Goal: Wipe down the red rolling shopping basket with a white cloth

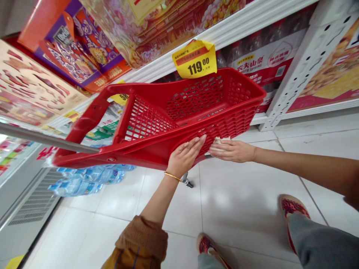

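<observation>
Floor [174, 209]: pale glossy tiles, from 3 through 8 o'clock. Shelf [297, 71]: white, perforated post at 2 o'clock, edge slanting down toward 9.

Cart [140, 154]: red, perforated, at centre. I log its handle toward 9 o'clock and its far end toward 1, just beside the shelf. Inner mesh panel stands tilted across the basket.

Gold box [157, 31] at 12 o'clock; purple-and-orange box [70, 48] at 10. Red-and-white bottle pack [260, 61] at 1 to 2 o'clock, within the shelf. Blue bottles [81, 183] lie at 8, below the handle.

My left hand [183, 158], just below centre, lies flat on the cart's outer side: palm open, fingers straight and side by side, clamped on nothing. My right hand [234, 150], toward 4 o'clock, has its fingers closed over the cloth, at the same side of the cart.

Shoes [294, 209], patterned red, at 4 and 6 o'clock. Yellow tag [196, 61], reading 119.00, on the shelf edge near 12. Cloth [223, 139]: white, crumpled, partly hidden by the right hand. Wheel [187, 181] just beside the left wrist. Bracelet [173, 176]: thin, gold, on that wrist.
</observation>
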A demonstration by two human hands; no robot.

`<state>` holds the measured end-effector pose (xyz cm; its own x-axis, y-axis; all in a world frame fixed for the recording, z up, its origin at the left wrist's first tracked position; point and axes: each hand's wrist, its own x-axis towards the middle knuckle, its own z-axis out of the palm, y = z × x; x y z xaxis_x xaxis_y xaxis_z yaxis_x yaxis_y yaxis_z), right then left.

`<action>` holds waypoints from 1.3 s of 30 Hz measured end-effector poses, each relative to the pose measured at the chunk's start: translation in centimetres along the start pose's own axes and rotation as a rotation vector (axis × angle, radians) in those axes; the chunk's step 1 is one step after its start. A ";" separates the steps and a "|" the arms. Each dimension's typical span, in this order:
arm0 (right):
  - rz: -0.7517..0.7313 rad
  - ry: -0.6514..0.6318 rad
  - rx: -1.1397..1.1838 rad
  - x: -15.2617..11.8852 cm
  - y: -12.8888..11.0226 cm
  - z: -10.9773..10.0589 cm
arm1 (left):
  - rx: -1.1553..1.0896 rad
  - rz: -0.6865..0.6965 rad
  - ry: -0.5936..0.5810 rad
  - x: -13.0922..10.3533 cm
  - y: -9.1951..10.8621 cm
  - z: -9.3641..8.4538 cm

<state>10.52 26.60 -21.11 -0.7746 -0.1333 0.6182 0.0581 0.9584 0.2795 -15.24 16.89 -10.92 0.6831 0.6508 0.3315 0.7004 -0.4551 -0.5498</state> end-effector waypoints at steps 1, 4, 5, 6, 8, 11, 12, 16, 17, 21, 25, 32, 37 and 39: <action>0.005 0.016 -0.016 0.5 0.4 0.7 | -0.012 -0.006 -0.009 0.3 -0.1 0.1; 0.049 0.086 -0.111 1.5 1.6 2.8 | -0.033 -0.011 -0.033 0.9 -0.5 0.3; 0.059 0.097 -0.128 1.6 1.8 3.3 | -0.024 -0.006 -0.029 1.0 -0.6 0.4; 0.062 0.102 -0.132 1.7 2.0 3.7 | -0.007 0.001 -0.022 1.0 -0.7 0.4; 0.051 0.100 -0.112 1.7 2.2 4.1 | 0.039 0.012 -0.006 1.0 -0.7 0.6; 0.049 0.114 -0.068 1.5 2.0 3.9 | 0.080 0.012 -0.012 0.8 -0.6 0.8; 0.055 0.117 -0.060 1.4 2.0 3.7 | 0.081 0.010 -0.016 0.8 -0.6 0.8; 0.034 0.098 -0.060 0.6 2.2 2.5 | 0.070 0.006 -0.007 0.6 -0.6 1.0; 0.019 0.082 -0.056 0.3 2.4 2.2 | 0.070 0.007 -0.001 0.6 -0.6 1.1; 0.023 0.019 -0.024 -1.0 3.3 1.0 | 0.078 0.009 0.011 0.5 -0.6 1.2; 0.101 0.004 0.007 -2.5 3.8 -0.6 | 0.121 0.020 0.034 0.5 -0.6 1.3; 0.226 0.031 -0.066 -4.6 3.2 -2.9 | 0.112 0.013 0.045 0.7 -0.5 1.1; 0.004 0.130 -0.107 -1.1 1.7 -2.0 | 0.123 0.020 0.039 0.9 -0.4 1.0; -0.068 0.159 -0.132 1.1 1.4 -0.8 | 0.122 0.024 0.039 0.8 -0.4 1.0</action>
<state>10.24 27.64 -19.46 -0.6709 -0.2449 0.6999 0.0992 0.9057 0.4120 -15.19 18.22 -11.18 0.7085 0.6152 0.3458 0.6551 -0.3910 -0.6465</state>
